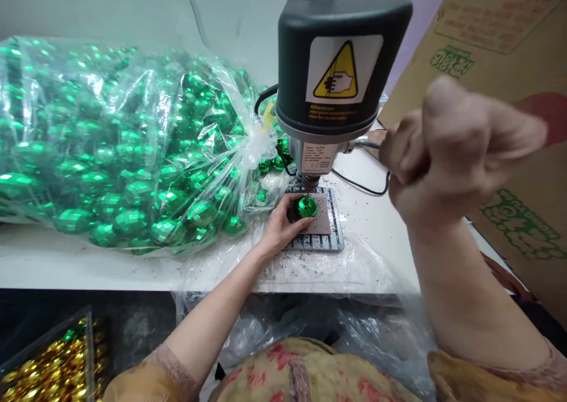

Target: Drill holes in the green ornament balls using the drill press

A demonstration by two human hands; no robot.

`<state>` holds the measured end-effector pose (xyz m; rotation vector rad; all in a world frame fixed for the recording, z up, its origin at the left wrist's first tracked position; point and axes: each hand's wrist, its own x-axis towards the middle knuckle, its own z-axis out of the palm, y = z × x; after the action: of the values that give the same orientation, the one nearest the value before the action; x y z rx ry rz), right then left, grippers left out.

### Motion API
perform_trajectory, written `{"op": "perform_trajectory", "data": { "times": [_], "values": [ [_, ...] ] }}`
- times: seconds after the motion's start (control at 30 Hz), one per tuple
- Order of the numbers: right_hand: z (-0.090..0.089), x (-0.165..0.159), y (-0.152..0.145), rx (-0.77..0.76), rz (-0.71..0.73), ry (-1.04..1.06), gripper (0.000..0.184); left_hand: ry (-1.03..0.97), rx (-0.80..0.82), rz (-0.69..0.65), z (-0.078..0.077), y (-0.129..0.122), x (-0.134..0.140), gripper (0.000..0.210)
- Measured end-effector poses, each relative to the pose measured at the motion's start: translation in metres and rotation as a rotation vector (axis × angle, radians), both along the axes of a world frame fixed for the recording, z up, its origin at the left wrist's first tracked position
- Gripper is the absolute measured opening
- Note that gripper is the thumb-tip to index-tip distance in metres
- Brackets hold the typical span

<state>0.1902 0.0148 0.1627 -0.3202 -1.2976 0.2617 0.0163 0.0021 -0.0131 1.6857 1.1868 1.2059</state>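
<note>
Under the bit of a small black drill press (345, 77), a faceted green bauble (307, 206) sits on a brown square board (322, 219). My left hand (281, 225) is closed around the bauble from the left, thumb in front and fingers behind. The board lies on the machine's slotted metal base (337, 239), which is strewn with dark specks. On the right, my right hand (452, 148) is raised in a fist around the press's feed lever (367, 144); most of the lever is hidden by the hand, which is slightly blurred.
A large clear bag of green baubles (124, 154), tied at its neck, fills the left of the white table (133, 266). A cardboard box (509, 172) stands at right. Gold baubles (53, 366) fill a container at lower left. Plastic film (372, 266) drapes over the front edge.
</note>
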Motion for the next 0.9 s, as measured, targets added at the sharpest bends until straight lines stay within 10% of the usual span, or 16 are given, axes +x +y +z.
{"op": "perform_trajectory", "data": {
  "times": [0.2, 0.43, 0.53, 0.67, 0.9],
  "values": [
    [0.023, -0.008, 0.008, -0.057, 0.056, 0.034, 0.051, 0.162, 0.173, 0.222, 0.016, -0.057, -0.001, 0.047],
    [0.019, -0.005, 0.007, -0.058, -0.014, 0.018, 0.053, 0.828, 0.533, -0.466, -0.020, -0.165, -0.026, 0.051],
    [0.019, -0.004, 0.008, -0.064, -0.034, -0.001, 0.055, 0.990, 0.607, -0.513, -0.023, -0.173, -0.038, 0.046],
    [0.018, -0.004, 0.009, -0.062, -0.007, 0.006, 0.053, 0.716, 0.761, -0.171, 0.003, -0.115, -0.044, 0.034],
    [0.019, -0.006, 0.003, -0.112, -0.006, 0.008, 0.053, 0.575, 0.192, 0.322, 0.031, 0.089, -0.040, 0.020]
  ]
}}
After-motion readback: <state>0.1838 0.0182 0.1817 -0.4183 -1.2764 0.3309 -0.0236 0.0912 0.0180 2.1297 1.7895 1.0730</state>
